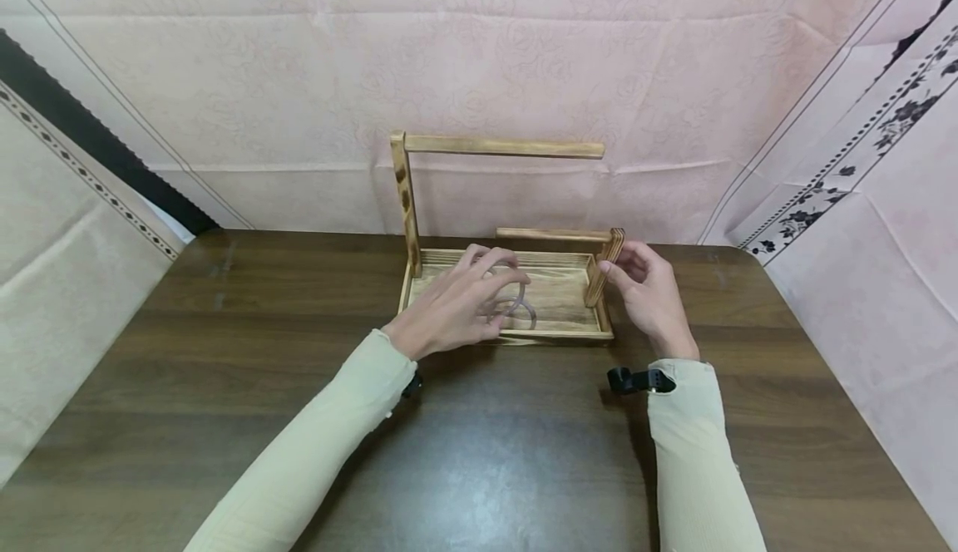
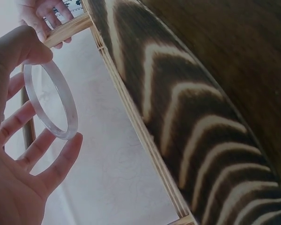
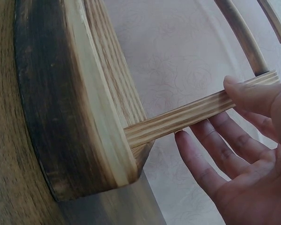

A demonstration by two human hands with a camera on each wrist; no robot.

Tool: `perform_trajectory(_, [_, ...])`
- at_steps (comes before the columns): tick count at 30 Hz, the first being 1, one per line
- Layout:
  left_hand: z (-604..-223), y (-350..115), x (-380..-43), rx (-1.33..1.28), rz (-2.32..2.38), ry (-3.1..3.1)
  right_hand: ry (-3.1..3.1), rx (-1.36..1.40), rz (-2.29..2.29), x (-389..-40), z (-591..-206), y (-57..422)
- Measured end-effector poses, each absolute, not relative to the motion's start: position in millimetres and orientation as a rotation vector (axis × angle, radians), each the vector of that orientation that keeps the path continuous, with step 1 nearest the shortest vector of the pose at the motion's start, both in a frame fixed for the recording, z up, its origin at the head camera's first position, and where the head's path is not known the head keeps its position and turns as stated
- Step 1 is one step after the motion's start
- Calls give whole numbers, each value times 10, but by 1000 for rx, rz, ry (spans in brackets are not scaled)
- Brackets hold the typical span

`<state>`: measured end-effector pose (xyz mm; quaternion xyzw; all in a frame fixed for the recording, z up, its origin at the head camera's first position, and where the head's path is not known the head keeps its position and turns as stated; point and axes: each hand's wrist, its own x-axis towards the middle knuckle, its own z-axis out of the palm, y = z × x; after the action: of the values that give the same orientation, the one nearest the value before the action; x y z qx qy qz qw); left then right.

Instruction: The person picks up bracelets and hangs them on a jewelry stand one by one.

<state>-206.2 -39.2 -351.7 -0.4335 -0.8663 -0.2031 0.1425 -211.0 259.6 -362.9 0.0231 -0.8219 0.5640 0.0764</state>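
Note:
A wooden stand with a shallow tray base (image 1: 557, 336) sits near the back of the table. My left hand (image 1: 460, 298) is over the tray, holding a pale translucent bangle (image 2: 71, 110) between the thumb and a fingertip, with the other fingers spread. In the head view this hand covers the tray's left part. At the stand's right end, my right hand (image 1: 649, 290) pinches the short upright post (image 3: 178, 117), thumb on one side and fingers on the other. A short wooden bar (image 1: 554, 234) extends leftward from the top of that post.
From the stand's left end rises a tall post (image 1: 406, 199), carrying a long horizontal bar (image 1: 501, 146) whose right end is free. Pink cloth (image 1: 479, 61) hangs right behind the brown table (image 1: 479, 436). Black straps are on both wrists.

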Motion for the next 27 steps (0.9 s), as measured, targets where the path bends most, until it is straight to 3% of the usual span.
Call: perform_trajectory(27, [-3468, -532, -2043, -1162, -568, -2484, -2488, 50, 1671, -2095, -3619, 2587])
